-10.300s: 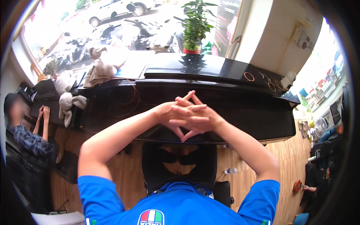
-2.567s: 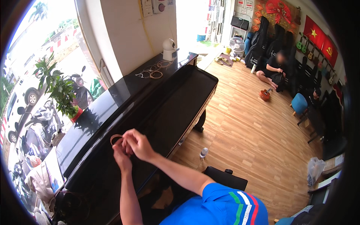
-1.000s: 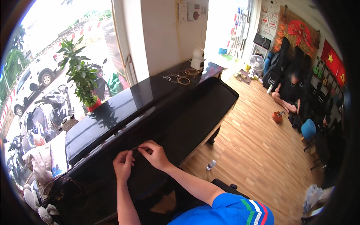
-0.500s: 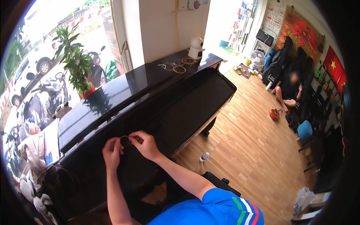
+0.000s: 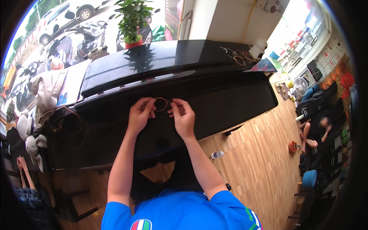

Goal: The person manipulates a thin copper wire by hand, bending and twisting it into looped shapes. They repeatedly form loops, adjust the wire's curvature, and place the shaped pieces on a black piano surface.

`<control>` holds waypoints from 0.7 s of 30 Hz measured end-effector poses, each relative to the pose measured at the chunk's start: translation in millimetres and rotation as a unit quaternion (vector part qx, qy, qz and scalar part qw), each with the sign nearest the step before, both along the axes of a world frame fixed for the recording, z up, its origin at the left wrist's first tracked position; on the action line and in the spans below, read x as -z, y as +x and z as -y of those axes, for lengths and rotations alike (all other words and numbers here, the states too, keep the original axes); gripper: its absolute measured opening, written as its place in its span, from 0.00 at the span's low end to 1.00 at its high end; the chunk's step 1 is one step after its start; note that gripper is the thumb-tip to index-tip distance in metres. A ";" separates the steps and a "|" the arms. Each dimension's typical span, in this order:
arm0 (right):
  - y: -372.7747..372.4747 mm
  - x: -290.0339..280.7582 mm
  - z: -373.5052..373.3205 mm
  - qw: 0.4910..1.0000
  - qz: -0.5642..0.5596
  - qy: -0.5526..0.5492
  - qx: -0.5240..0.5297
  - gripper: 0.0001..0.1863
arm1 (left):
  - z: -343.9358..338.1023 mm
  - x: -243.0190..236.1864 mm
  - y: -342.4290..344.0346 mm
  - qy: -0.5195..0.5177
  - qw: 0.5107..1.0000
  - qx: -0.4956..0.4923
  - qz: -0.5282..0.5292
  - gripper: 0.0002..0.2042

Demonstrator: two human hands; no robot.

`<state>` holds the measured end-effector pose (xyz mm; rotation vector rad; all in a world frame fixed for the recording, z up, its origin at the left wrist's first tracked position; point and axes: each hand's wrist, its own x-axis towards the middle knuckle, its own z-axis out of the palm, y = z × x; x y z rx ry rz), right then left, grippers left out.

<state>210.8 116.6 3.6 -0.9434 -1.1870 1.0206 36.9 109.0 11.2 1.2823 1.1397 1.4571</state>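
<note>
A thin copper-coloured wire loop (image 5: 161, 98) hangs between my two hands, above the black lid of what looks like an upright piano (image 5: 230, 92). My left hand (image 5: 140, 115) pinches the loop's left side between thumb and fingertips. My right hand (image 5: 184, 118) is closed at the loop's right edge, its thumb and index finger pressed together on the wire there. Several similar coiled wires (image 5: 240, 60) lie on the piano's upper ledge at the far right, beside a white rounded device (image 5: 259, 47).
A potted plant (image 5: 134, 23) stands behind the ledge. Cloth (image 5: 49, 90), papers and plush rabbits (image 5: 35, 147) are at the left. Another person's hands (image 5: 22, 164) show at the lower left. A plastic bottle (image 5: 217, 154) stands on the floor; a seated person (image 5: 312, 142) is at the far right.
The view has swung to the right, so the piano and my hands appear nearer the middle. My hands have drawn slightly apart, with the loop still between them.
</note>
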 end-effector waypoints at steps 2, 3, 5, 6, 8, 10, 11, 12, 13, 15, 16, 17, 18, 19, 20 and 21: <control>0.3 -1.4 -0.1 1.000 0.010 0.006 -0.001 0.10 | -1.2 -1.6 0.6 0.008 1.000 0.010 0.000 0.08; -0.4 -0.9 -0.3 1.000 0.006 0.003 -0.008 0.10 | -0.9 -3.0 -0.1 0.003 1.000 0.012 -0.003 0.08; 0.2 -0.3 -0.4 1.000 -0.001 -0.003 -0.018 0.10 | -0.7 -5.0 0.1 -0.006 1.000 0.019 -0.006 0.09; 0.1 -0.2 -0.5 1.000 -0.004 -0.001 -0.022 0.10 | -0.5 -5.4 0.2 -0.006 1.000 0.022 -0.007 0.09; 0.2 0.4 -0.1 1.000 -0.012 0.002 -0.027 0.11 | -0.1 -5.1 0.4 -0.006 1.000 0.029 -0.009 0.09; 0.3 -0.5 0.8 0.999 -0.018 0.001 -0.034 0.11 | -0.4 -4.5 0.4 -0.009 1.000 0.027 -0.011 0.09; 0.6 -2.2 1.7 0.999 -0.020 -0.002 -0.040 0.11 | -0.2 -4.0 0.5 -0.010 1.000 0.026 -0.011 0.09; 0.8 -2.6 2.9 0.999 -0.022 -0.005 -0.045 0.11 | 0.3 -3.2 0.2 -0.008 1.000 0.023 -0.018 0.09; 1.9 -2.1 2.6 0.998 -0.026 -0.003 -0.059 0.11 | -0.9 -2.8 0.8 -0.003 1.000 0.020 -0.024 0.09; 2.9 -0.4 3.1 0.996 -0.033 0.000 -0.087 0.10 | -0.5 -2.3 1.7 -0.005 0.999 0.014 -0.028 0.09; 5.2 -1.0 2.9 0.994 -0.044 -0.002 -0.102 0.10 | -0.9 -2.7 2.9 -0.009 1.000 0.012 -0.026 0.09; 7.2 -1.7 3.2 0.992 -0.055 -0.004 -0.117 0.10 | -1.1 -2.6 3.6 -0.013 1.000 0.010 -0.024 0.09; 8.9 -2.4 3.7 0.989 -0.066 -0.005 -0.131 0.10 | -0.5 -1.0 2.9 -0.014 1.000 0.007 -0.023 0.09; 10.6 -4.2 4.0 0.986 -0.074 -0.010 -0.149 0.09 | -0.4 0.5 2.4 -0.013 1.000 0.007 -0.023 0.09; 11.6 -5.6 3.8 0.983 -0.081 -0.012 -0.163 0.09 | -2.3 1.9 2.9 -0.011 1.000 0.012 -0.022 0.09; 12.2 -6.8 3.5 0.980 -0.088 -0.015 -0.177 0.09 | -3.3 2.2 2.1 -0.015 0.999 0.013 -0.025 0.09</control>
